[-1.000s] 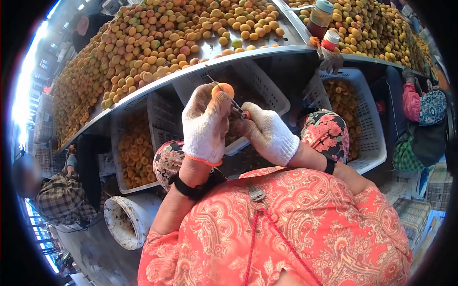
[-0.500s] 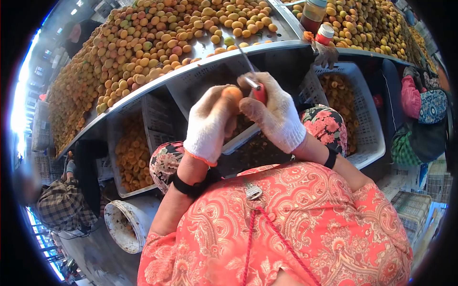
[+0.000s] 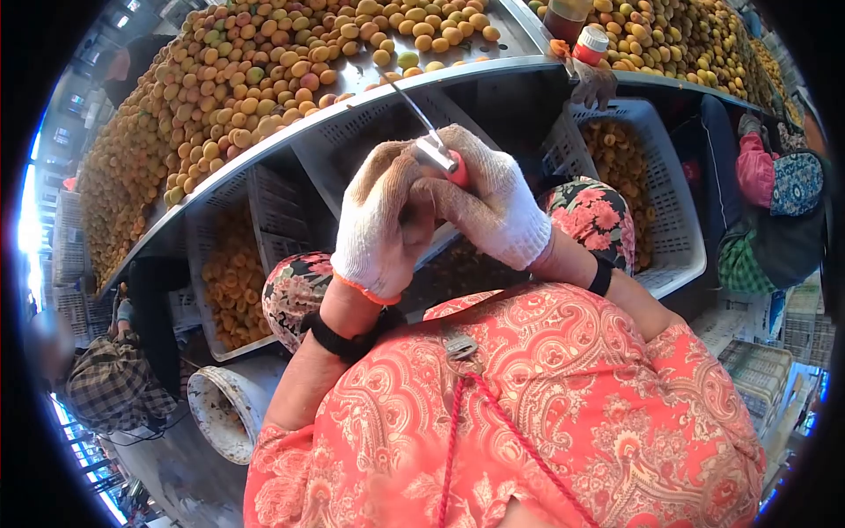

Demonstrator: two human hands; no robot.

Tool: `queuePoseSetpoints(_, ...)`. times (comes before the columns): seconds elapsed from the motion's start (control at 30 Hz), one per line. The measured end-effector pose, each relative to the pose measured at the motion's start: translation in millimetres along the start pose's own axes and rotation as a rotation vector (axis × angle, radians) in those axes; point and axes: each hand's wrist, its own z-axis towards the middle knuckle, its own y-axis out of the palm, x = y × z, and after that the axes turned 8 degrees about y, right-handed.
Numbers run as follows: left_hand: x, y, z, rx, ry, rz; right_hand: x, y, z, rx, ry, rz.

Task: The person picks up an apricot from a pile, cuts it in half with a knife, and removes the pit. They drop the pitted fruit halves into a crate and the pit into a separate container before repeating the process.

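Both hands wear white work gloves with brown-stained fingers and meet in front of my chest. My right hand (image 3: 484, 194) is closed on a knife (image 3: 412, 107) with a red handle and a metal collar; its thin blade points up and left toward the metal table edge. My left hand (image 3: 383, 216) is curled against the right fingers, closed, and whatever lies inside its fingers is hidden. Beyond the hands, many orange-yellow apricots (image 3: 264, 70) are heaped on the metal table (image 3: 348, 104).
Crates of halved fruit stand at the left (image 3: 231, 290) and right (image 3: 673, 202). A white bucket (image 3: 231, 414) is at lower left. A red jar with a white lid (image 3: 591, 46) stands on the table divider. People sit at both sides.
The hands have drawn together, and the orange fruit that showed at my left fingertips is now out of sight. The knife has shifted left, and the view has moved slightly.
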Motion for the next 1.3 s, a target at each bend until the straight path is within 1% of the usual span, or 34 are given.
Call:
queuePoseSetpoints(0.03, -2.3, -0.2, 1.1, -0.001, -0.003, 0.0, -0.7, 0.9, 0.3, 0.028, 0.008, 0.03)
queuePoseSetpoints(0.07, -4.2, -0.4, 2.7, -0.003, -0.03, -0.176, 1.5, 1.9, 2.0, 0.029, 0.01, 0.029)
queuePoseSetpoints(0.1, -6.0, 0.1, 3.8, -0.005, -0.058, -0.353, 5.6, 2.9, 3.4, 0.053, -0.034, 0.02)
queuePoseSetpoints(0.13, -6.2, 3.9, 3.9, -0.005, -0.065, -0.356, 8.2, 3.4, 3.0, 0.076, -0.075, 0.012)
queuePoseSetpoints(0.2, -4.7, 13.2, 4.8, 0.11, -0.147, -0.565, 6.9, 1.5, 1.9, 0.071, -0.074, -0.006)
queuePoseSetpoints(0.33, -13.8, 8.1, 3.2, 0.085, -0.158, -0.463, 10.6, 3.3, 2.3, 0.087, -0.094, -0.057)
queuePoseSetpoints(0.37, -15.8, 11.2, 3.8, 0.096, -0.112, -0.455, 12.4, 4.8, 3.7, 0.082, -0.098, -0.053)
queuePoseSetpoints(0.4, -16.9, 15.3, 4.2, 0.106, -0.067, -0.447, 14.3, 6.8, 4.6, 0.133, -0.053, 0.01)
queuePoseSetpoints(0.43, -13.3, 22.6, 5.0, 0.172, -0.066, -0.483, 15.1, 8.7, 5.4, 0.185, -0.006, 0.073)
queuePoseSetpoints(0.47, -10.2, 18.6, 6.1, 0.172, -0.065, -0.48, 14.2, 9.5, 7.7, 0.185, -0.008, 0.075)
queuePoseSetpoints(0.53, -7.3, 11.3, 6.0, 0.064, -0.103, -0.572, 12.1, 10.1, 10.8, 0.183, 0.226, 0.463)
queuePoseSetpoints(0.57, -6.0, 14.9, 8.4, 0.142, -0.119, -0.55, 12.3, 12.4, 15.8, 0.225, 0.272, 0.632)
queuePoseSetpoints(0.6, -0.1, 11.6, 9.7, 0.11, -0.098, -0.536, 14.3, 5.3, 15.2, 0.225, 0.323, 0.667)
queuePoseSetpoints(0.67, -8.6, -4.7, 17.0, 0.23, -0.08, -0.632, 15.0, -6.5, 14.3, 0.237, 0.357, 0.775)
queuePoseSetpoints(0.7, -12.6, -15.0, 19.0, 0.219, -0.096, -0.702, 16.9, -6.5, 14.7, 0.284, 0.349, 0.679)
queuePoseSetpoints(0.73, -18.2, -16.1, 19.9, 0.22, -0.096, -0.703, 18.0, -1.2, 15.1, 0.282, 0.35, 0.679)
queuePoseSetpoints(0.8, -26.4, -11.2, 19.9, 0.278, -0.159, -0.722, 17.5, 15.8, 13.2, 0.142, 0.17, 0.262)
queuePoseSetpoints(0.83, -33.0, -9.3, 22.2, 0.324, -0.181, -0.729, 20.1, 19.3, 10.5, 0.06, 0.212, 0.192)
queuePoseSetpoints(0.87, -35.7, -10.8, 20.7, 0.322, -0.184, -0.733, 26.0, 18.3, 9.6, 0.117, 0.101, -0.038)
queuePoseSetpoints(0.93, -36.9, -16.8, 17.3, 0.242, -0.215, -0.667, 34.5, 14.2, 16.1, 0.181, 0.083, 0.033)
queuePoseSetpoints(0.97, -36.3, -15.3, 18.9, 0.206, -0.218, -0.571, 34.1, 9.1, 14.6, 0.186, 0.071, -0.031)
queuePoseSetpoints(1.0, -30.2, -3.0, 17.1, 0.21, -0.219, -0.573, 34.7, 10.0, 13.3, 0.182, 0.073, -0.031)
queuePoseSetpoints(1.07, -17.3, 21.9, 13.8, 0.379, -0.329, -0.615, 36.7, 17.5, 14.2, 0.112, 0.104, -0.154)
queuePoseSetpoints(1.1, -22.1, 17.1, 13.6, 0.312, -0.316, -0.626, 37.4, 16.6, 15.3, 0.074, 0.143, -0.178)
queuePoseSetpoints(1.13, -25.7, 18.1, 15.0, 0.377, -0.355, -0.59, 35.6, 14.9, 17.6, 0.061, 0.124, -0.173)
queuePoseSetpoints(1.2, -23.7, 12.4, 9.3, 0.364, -0.404, -0.532, 29.4, 12.9, 17.7, -0.071, 0.245, -0.11)
queuePoseSetpoints(1.23, -29.6, 2.8, 7.7, 0.3, -0.38, -0.438, 26.3, 12.3, 15.4, -0.121, 0.273, -0.108)
queuePoseSetpoints(1.27, -36.6, 0.5, 9.2, 0.304, -0.375, -0.438, 24.9, 14.5, 16.8, -0.125, 0.269, -0.107)
queuePoseSetpoints(1.3, -40.3, 2.2, 12.1, 0.28, -0.178, -0.369, 23.1, 16.4, 16.9, -0.109, 0.222, -0.135)
